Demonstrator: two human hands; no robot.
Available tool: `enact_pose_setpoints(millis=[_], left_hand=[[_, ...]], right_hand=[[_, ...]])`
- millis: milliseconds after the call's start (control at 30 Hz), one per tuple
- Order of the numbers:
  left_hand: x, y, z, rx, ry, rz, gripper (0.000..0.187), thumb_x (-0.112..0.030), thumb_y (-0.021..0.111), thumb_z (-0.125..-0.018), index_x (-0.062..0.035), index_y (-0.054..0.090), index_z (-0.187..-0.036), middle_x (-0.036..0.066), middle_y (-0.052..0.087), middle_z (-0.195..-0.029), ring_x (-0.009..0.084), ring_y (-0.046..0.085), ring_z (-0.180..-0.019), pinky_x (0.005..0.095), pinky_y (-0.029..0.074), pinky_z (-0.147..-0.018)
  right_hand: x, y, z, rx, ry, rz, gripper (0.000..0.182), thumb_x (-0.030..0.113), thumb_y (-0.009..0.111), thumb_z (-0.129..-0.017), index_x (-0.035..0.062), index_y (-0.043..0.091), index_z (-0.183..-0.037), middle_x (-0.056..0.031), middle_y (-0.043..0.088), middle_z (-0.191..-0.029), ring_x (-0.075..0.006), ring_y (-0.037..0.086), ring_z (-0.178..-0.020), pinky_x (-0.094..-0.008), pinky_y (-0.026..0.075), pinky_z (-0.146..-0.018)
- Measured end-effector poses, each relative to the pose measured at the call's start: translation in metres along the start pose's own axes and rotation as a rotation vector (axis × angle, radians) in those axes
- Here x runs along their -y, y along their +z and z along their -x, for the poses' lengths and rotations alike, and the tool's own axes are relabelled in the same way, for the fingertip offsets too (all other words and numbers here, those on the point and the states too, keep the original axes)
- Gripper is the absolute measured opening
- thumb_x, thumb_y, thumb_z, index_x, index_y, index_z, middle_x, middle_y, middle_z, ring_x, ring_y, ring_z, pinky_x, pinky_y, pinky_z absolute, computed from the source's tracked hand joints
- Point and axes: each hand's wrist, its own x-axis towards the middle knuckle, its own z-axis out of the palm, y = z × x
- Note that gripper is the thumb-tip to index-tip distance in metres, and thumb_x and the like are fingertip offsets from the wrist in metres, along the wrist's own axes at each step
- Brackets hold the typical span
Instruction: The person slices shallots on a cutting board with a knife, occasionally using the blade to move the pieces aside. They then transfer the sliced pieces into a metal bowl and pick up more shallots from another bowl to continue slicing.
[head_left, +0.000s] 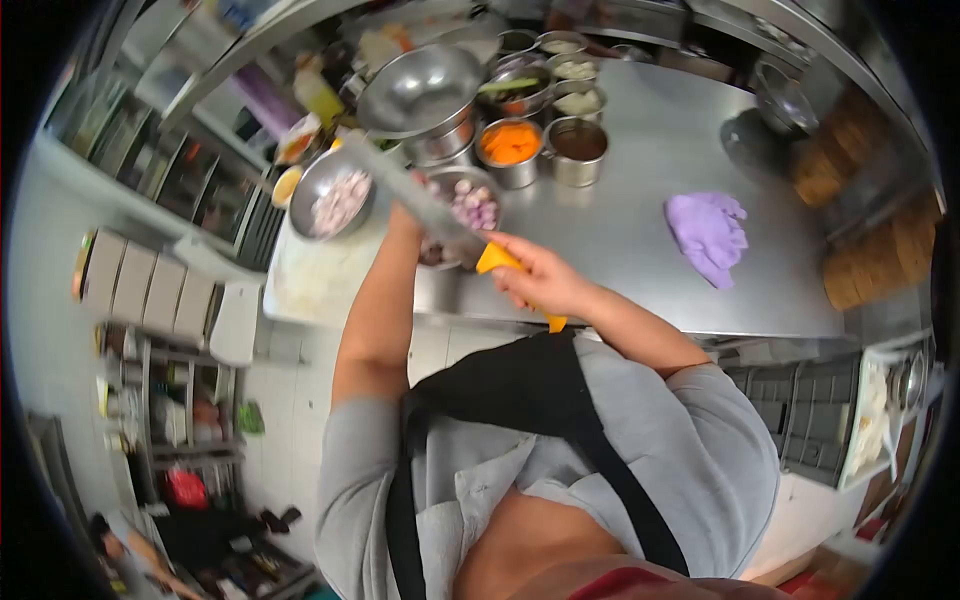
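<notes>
The right hand (545,282) grips a knife's yellow handle (497,260). The long blade (415,195) points to ten o'clock, over the bowl of shallots (470,205). The left hand (405,215) hides behind it; its fingers can't be seen.

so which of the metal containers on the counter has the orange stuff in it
The round steel pot just left of the pot with brown contents; it alone holds bright orange pieces, while the bowls nearer the hands hold purplish pieces.
</notes>
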Motion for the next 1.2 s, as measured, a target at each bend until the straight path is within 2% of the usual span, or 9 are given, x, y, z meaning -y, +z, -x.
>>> enact_pose_setpoints(millis=[33,133,233,500,700,767,1100,1167,1200], left_hand=[[0.022,-0.006,0.016,-0.188,0.021,0.096,0.036,-0.013,0.069,-0.075,-0.0021,0.054,-0.105,0.014,0.060,-0.093,0.0293,0.060,-0.087,0.0396,0.049,-0.076],[-0.040,-0.107,0.036,-0.159,-0.667,0.859,0.037,-0.009,0.062,-0.084,0.0014,0.050,-0.117,0.012,0.061,-0.101,0.0221,0.063,-0.084,0.0327,0.053,-0.073],[-0.029,-0.154,0.080,-0.211,-0.912,1.322,0.031,-0.003,0.057,-0.088,0.0039,0.050,-0.117,0.011,0.060,-0.104,0.0235,0.063,-0.086,0.0330,0.054,-0.084],[-0.012,-0.183,0.164,-0.372,-1.198,1.076,0.035,0.001,0.055,-0.088,0.0095,0.045,-0.121,0.016,0.058,-0.109,0.0270,0.063,-0.093,0.0306,0.054,-0.084],[-0.003,-0.183,0.188,-0.150,-1.130,0.634,0.038,-0.004,0.065,-0.081,-0.0012,0.053,-0.118,0.008,0.062,-0.104,0.0159,0.062,-0.084,0.0259,0.049,-0.076],[0.003,-0.179,0.192,-0.082,-1.075,0.549,0.038,-0.005,0.066,-0.079,-0.0032,0.056,-0.116,0.006,0.062,-0.103,0.0148,0.061,-0.084,0.0265,0.049,-0.076],[0.021,-0.166,0.183,0.108,-0.873,0.229,0.039,-0.009,0.071,-0.077,-0.0075,0.057,-0.113,0.007,0.062,-0.102,0.0154,0.059,-0.092,0.0287,0.048,-0.079],[0.034,-0.155,0.189,0.040,-0.874,0.347,0.038,-0.010,0.071,-0.078,-0.0055,0.058,-0.113,0.008,0.061,-0.102,0.0159,0.059,-0.091,0.0289,0.049,-0.079],[0.034,-0.155,0.188,-0.033,-0.875,0.465,0.038,-0.012,0.072,-0.078,-0.0035,0.058,-0.112,0.009,0.061,-0.102,0.0164,0.059,-0.089,0.0292,0.049,-0.078]], right_hand=[[-0.008,0.004,-0.005,-0.010,0.017,-0.051,0.052,0.015,0.052,-0.092,0.0095,0.032,-0.140,-0.0014,0.053,-0.082,-0.0057,0.048,-0.056,-0.0209,0.042,-0.048],[-0.019,0.018,-0.019,-0.014,-0.115,-0.087,0.040,0.016,0.051,-0.091,0.0057,0.039,-0.128,-0.0027,0.054,-0.082,-0.0068,0.050,-0.055,-0.0222,0.042,-0.047],[-0.007,0.036,-0.037,0.144,0.135,0.005,0.039,0.016,0.051,-0.090,0.0045,0.040,-0.125,-0.0037,0.055,-0.081,-0.0086,0.049,-0.049,-0.0236,0.042,-0.044],[-0.046,0.087,-0.075,0.275,0.256,0.568,0.051,0.018,0.049,-0.090,0.0013,0.032,-0.135,-0.0149,0.057,-0.074,-0.0199,0.056,-0.050,-0.0338,0.045,-0.046],[-0.089,0.090,-0.089,0.312,0.122,0.773,0.053,0.019,0.049,-0.089,0.0029,0.032,-0.136,-0.0320,0.059,-0.098,-0.0426,0.060,-0.089,-0.0433,0.046,-0.080],[-0.102,0.085,-0.091,0.277,0.036,0.753,0.052,0.017,0.050,-0.090,0.0094,0.032,-0.138,-0.0098,0.054,-0.065,-0.0165,0.051,-0.045,-0.0317,0.044,-0.045],[-0.084,0.076,-0.080,0.254,0.038,0.790,0.054,0.017,0.051,-0.089,0.0056,0.032,-0.138,-0.0137,0.056,-0.069,-0.0198,0.053,-0.049,-0.0338,0.046,-0.050],[-0.068,0.080,-0.077,0.351,0.135,0.841,0.056,0.017,0.049,-0.088,0.0032,0.030,-0.138,-0.0306,0.061,-0.092,-0.0427,0.060,-0.088,-0.0459,0.046,-0.079],[-0.071,0.080,-0.077,0.347,0.136,0.837,0.056,0.017,0.049,-0.088,0.0032,0.030,-0.138,-0.0306,0.061,-0.092,-0.0427,0.060,-0.088,-0.0459,0.046,-0.079]])
